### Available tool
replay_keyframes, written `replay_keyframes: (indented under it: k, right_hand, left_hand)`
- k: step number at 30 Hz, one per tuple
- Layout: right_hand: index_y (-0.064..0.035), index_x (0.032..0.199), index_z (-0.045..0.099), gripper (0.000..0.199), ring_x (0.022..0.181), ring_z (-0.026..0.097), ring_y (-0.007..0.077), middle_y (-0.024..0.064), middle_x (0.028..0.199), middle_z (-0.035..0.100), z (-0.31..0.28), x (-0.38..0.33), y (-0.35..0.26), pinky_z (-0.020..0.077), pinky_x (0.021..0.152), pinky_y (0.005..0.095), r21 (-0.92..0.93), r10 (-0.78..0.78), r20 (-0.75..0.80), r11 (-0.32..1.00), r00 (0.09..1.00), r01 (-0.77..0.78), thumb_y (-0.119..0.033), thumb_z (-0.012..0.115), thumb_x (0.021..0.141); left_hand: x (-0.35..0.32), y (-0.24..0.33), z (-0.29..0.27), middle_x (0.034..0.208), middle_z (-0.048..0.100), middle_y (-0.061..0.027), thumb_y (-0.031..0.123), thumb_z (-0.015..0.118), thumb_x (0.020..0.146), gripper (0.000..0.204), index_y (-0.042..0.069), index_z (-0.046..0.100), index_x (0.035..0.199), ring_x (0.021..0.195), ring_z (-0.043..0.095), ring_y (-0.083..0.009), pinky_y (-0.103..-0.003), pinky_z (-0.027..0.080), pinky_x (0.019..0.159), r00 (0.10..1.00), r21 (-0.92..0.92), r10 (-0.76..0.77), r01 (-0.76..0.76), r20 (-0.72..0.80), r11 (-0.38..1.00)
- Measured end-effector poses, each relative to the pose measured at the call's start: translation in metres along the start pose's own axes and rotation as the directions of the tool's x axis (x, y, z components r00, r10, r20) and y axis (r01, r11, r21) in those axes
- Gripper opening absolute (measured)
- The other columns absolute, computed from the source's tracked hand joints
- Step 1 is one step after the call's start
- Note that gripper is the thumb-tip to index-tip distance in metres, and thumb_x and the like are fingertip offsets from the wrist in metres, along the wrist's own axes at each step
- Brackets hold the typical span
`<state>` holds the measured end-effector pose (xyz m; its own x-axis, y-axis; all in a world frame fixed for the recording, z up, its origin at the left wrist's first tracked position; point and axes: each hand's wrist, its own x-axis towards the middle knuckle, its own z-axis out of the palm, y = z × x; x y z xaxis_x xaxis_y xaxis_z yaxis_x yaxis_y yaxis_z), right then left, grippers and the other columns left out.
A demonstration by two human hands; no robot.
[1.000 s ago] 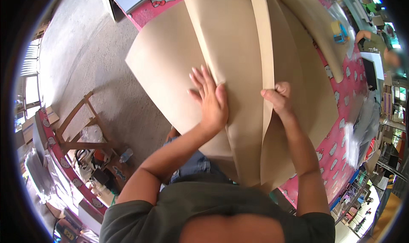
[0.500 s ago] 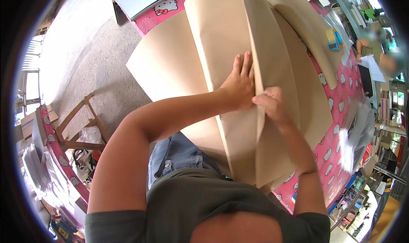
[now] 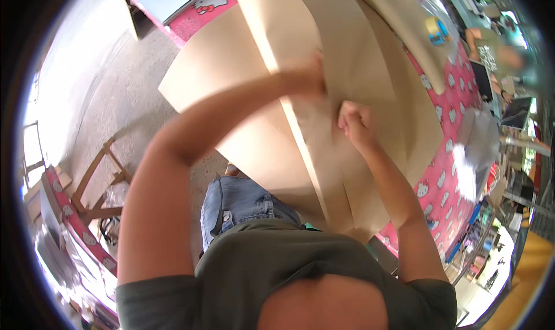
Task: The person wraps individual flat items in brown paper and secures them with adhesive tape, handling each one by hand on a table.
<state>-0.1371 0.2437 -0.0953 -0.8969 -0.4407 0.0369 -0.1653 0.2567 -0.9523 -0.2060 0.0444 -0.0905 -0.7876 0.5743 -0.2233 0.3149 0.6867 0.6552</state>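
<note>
A large sheet of brown kraft paper (image 3: 202, 70) with several long folds lies spread in front of me. My right hand (image 3: 355, 117) is closed at a raised fold near its middle, with the fingers curled in and the paper apparently pinched there. Just up and to the left, my left hand (image 3: 312, 78) is over the paper beside the same fold. Motion smears it, so its fingers are unclear. The left forearm reaches across the paper from the left.
Beneath the paper is a table with a pink patterned cover (image 3: 457, 110). At the far right lie a rolled brown sheet (image 3: 404, 29) and a blue tape dispenser (image 3: 437, 30). Clear plastic (image 3: 477, 133) rests at the right edge. Another person (image 3: 491, 52) sits beyond. A wooden frame (image 3: 95, 180) stands left.
Both hands have moved farther up along the fold, and the left has shifted leftward. The raised fold has leaned over and now lies flatter. The whole view has shifted slightly.
</note>
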Motion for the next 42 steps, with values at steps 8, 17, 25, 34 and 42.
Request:
replay_keyframes:
  k: [8,17,25,34,42]
  right_hand:
    - [-0.0065,0.062,0.054,0.046,0.054,0.054,0.0238,0.0065,0.057,0.054,0.021,0.004,-0.010,0.0407,0.051,0.0344,-0.522,-0.030,-0.158,0.851,0.987,-0.058,-0.043,0.047,0.088]
    - [-0.0061,0.082,0.057,0.027,0.079,0.056,0.0267,0.0109,0.084,0.058,0.051,-0.029,-0.043,0.0444,0.069,0.0364,-0.786,-0.180,-0.086,0.617,0.980,0.044,-0.033,0.060,0.082]
    - [-0.0030,0.125,0.037,0.076,0.114,0.043,0.0326,0.0175,0.121,0.044,-0.137,-0.365,0.026,0.0358,0.094,0.0439,-0.106,-0.085,-0.991,0.045,0.102,-0.993,-0.038,0.074,0.068]
    - [-0.0156,0.132,0.030,0.076,0.103,0.056,0.0324,0.0203,0.111,0.056,-0.128,-0.445,0.022,0.0384,0.091,0.0439,-0.062,0.177,-0.979,0.221,0.103,-0.973,-0.016,0.073,0.069]
    - [-0.0046,0.119,0.044,0.057,0.085,0.060,0.0189,0.0097,0.103,0.055,-0.085,-0.207,-0.111,0.0491,0.072,0.0279,0.042,0.196,-0.815,0.958,0.545,-0.282,-0.005,0.069,0.068]
  left_hand:
    - [0.024,-0.051,-0.077,0.091,0.066,-0.0056,0.066,0.064,0.058,0.061,0.019,0.067,0.097,0.091,0.059,-0.0235,-0.041,0.032,0.089,0.856,-0.162,-0.327,0.285,-0.402,0.945]
    - [0.061,-0.163,-0.063,0.084,0.065,-0.0102,0.043,0.075,0.064,0.052,0.000,0.066,0.091,0.074,0.061,-0.0203,-0.033,0.044,0.071,0.815,-0.514,-0.351,0.078,-0.460,0.854]
    - [0.066,-0.120,-0.064,0.096,0.062,-0.0068,0.025,0.069,0.077,0.041,-0.001,0.059,0.107,0.083,0.059,-0.0139,-0.027,0.046,0.072,0.892,-0.686,-0.358,0.079,-0.275,0.724]
    - [0.067,-0.127,-0.071,0.096,0.062,-0.0062,0.027,0.066,0.079,0.039,0.000,0.059,0.107,0.084,0.059,-0.0127,-0.026,0.047,0.073,0.910,-0.608,-0.343,0.137,-0.235,0.782]
    - [0.061,-0.097,-0.065,0.087,0.063,-0.0050,0.022,0.075,0.069,0.037,0.000,0.064,0.096,0.077,0.059,-0.0137,-0.027,0.049,0.071,0.914,-0.685,-0.304,0.039,-0.270,0.728]
